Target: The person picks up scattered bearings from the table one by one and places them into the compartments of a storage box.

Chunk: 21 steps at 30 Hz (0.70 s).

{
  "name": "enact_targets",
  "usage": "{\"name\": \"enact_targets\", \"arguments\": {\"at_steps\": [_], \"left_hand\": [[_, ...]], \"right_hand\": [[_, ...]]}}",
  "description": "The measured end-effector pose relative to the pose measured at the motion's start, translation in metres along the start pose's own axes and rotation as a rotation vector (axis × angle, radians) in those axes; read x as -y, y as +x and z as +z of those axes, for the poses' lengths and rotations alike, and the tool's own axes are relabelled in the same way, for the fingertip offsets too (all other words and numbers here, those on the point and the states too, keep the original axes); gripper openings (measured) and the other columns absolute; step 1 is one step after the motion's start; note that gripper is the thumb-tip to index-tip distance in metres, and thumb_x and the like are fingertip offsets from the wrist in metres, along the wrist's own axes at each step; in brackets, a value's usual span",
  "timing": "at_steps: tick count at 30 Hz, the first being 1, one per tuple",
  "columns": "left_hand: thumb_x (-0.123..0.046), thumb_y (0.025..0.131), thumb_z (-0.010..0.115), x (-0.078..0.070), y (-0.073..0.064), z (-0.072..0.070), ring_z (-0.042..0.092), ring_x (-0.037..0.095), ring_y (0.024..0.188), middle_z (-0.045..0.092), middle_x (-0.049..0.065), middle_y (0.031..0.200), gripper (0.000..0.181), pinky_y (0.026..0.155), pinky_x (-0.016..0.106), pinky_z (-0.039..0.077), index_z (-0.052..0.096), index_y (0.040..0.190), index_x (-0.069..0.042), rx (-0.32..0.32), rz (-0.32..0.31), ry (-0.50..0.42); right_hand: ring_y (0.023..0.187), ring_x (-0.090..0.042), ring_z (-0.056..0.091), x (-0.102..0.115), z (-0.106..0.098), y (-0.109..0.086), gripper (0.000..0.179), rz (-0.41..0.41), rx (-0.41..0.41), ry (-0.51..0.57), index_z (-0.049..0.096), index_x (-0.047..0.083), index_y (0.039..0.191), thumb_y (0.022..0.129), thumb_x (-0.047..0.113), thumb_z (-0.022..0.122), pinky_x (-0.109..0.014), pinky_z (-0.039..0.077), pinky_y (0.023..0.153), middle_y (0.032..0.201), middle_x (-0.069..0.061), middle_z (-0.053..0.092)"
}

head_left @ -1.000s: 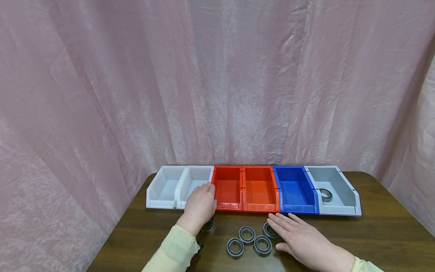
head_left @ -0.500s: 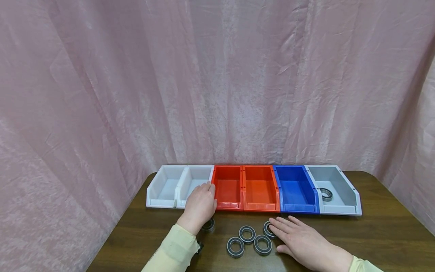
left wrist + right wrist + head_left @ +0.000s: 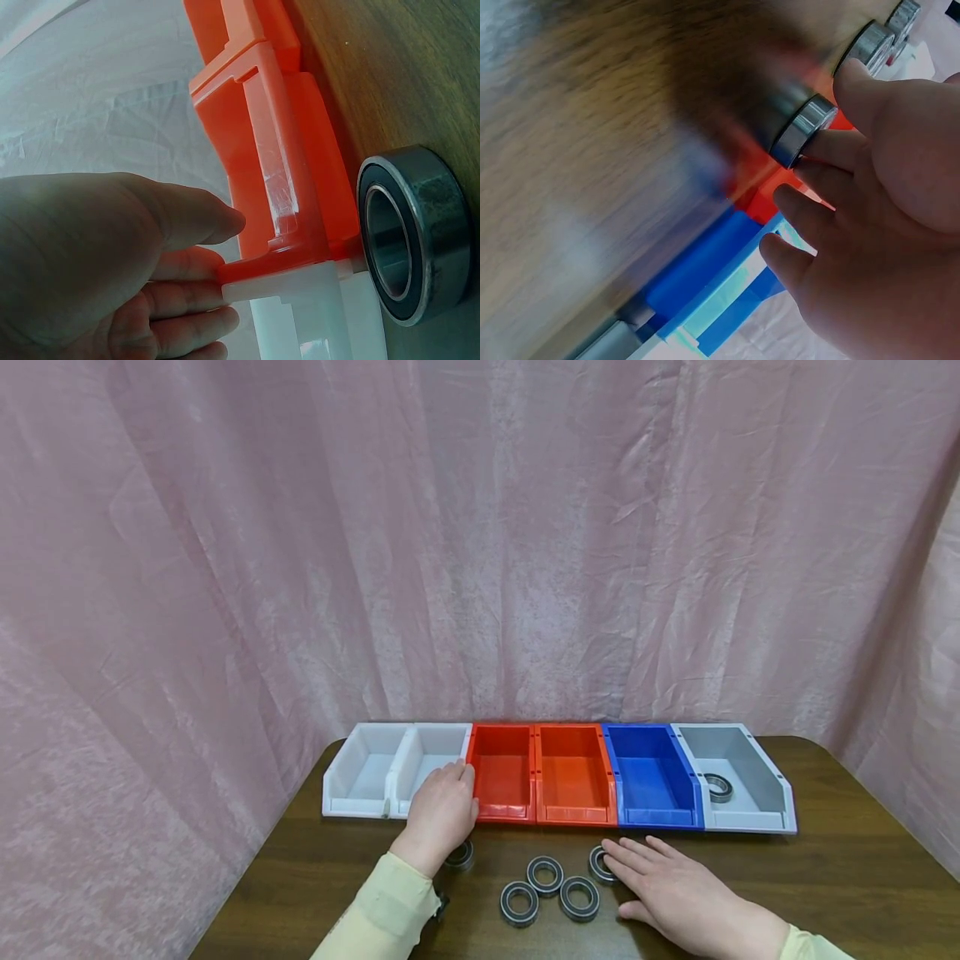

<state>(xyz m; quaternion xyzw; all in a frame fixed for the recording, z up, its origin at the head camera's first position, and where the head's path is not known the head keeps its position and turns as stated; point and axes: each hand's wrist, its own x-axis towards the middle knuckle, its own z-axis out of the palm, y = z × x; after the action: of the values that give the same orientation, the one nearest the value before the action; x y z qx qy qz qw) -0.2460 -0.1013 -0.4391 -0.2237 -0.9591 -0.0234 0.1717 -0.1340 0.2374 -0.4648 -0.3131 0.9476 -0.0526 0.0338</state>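
Presently has the left hand (image 3: 438,814) stretched forward from a pale yellow sleeve (image 3: 392,900), back uppermost, at the front junction of the second white bin (image 3: 435,756) from the left and the adjoining red bin (image 3: 506,816). Grips nothing with it, only letting the fingers bend loosely and holding the thumb out nearly straight, in front of the red plastic in the left wrist view. Cannot tell about contact with either bin. Has a near bearing (image 3: 439,232) on the desk (image 3: 847,852) just in front of that same junction, partly covered by the left hand in the head view. Extends the right hand (image 3: 678,893) inward over the desk from the other side, back uppermost too, with fingers straight and slightly spread and with thumb set apart. Touches an outer bearing (image 3: 804,131) with those fingers, without closing round it. Has that bearing flat on the desk, in front of the right end of the orange bin (image 3: 576,817). Shows three more bearings (image 3: 564,899) grouped closely between the two hands, and a further bearing (image 3: 720,798) inside the grey bin (image 3: 757,824) at the far right.
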Motion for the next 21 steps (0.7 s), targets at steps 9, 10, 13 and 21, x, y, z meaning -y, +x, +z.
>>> {"name": "enact_targets", "arguments": {"at_steps": [9,10,13,21], "left_hand": [[-0.022,0.09,0.092,0.001,-0.001,0.0,0.072,0.034,0.11,0.075,0.021,0.127,0.05,0.102,0.045,0.06,0.074,0.129,0.004,-0.017,0.007,-0.002],[-0.021,0.09,0.092,0.001,-0.001,0.0,0.072,0.034,0.109,0.075,0.021,0.126,0.049,0.102,0.045,0.06,0.073,0.127,0.004,-0.022,0.012,-0.002],[-0.02,0.09,0.091,0.001,-0.002,0.0,0.072,0.034,0.107,0.075,0.02,0.123,0.046,0.1,0.045,0.06,0.073,0.125,0.005,-0.034,0.02,-0.004],[-0.02,0.09,0.091,0.0,-0.002,0.0,0.071,0.033,0.103,0.075,0.019,0.12,0.045,0.098,0.044,0.061,0.073,0.124,0.004,-0.033,0.02,-0.001]], "right_hand": [[0.151,-0.037,0.053,-0.005,-0.002,-0.006,0.07,0.0,-0.02,0.024,0.057,0.01,0.161,0.107,0.053,0.067,-0.066,0.042,0.12,0.164,-0.01,0.056],[0.15,-0.037,0.053,-0.005,-0.002,-0.005,0.071,0.002,-0.027,0.026,0.056,0.009,0.161,0.107,0.053,0.067,-0.066,0.042,0.119,0.164,-0.011,0.056],[0.15,-0.036,0.054,-0.005,0.0,-0.003,0.073,0.006,-0.049,0.009,0.055,0.008,0.162,0.107,0.053,0.068,-0.064,0.043,0.12,0.163,-0.012,0.057],[0.147,-0.036,0.056,-0.007,0.007,0.005,0.074,-0.024,-0.11,-0.046,0.056,0.003,0.159,0.105,0.051,0.071,-0.061,0.046,0.118,0.16,-0.016,0.059]]}}
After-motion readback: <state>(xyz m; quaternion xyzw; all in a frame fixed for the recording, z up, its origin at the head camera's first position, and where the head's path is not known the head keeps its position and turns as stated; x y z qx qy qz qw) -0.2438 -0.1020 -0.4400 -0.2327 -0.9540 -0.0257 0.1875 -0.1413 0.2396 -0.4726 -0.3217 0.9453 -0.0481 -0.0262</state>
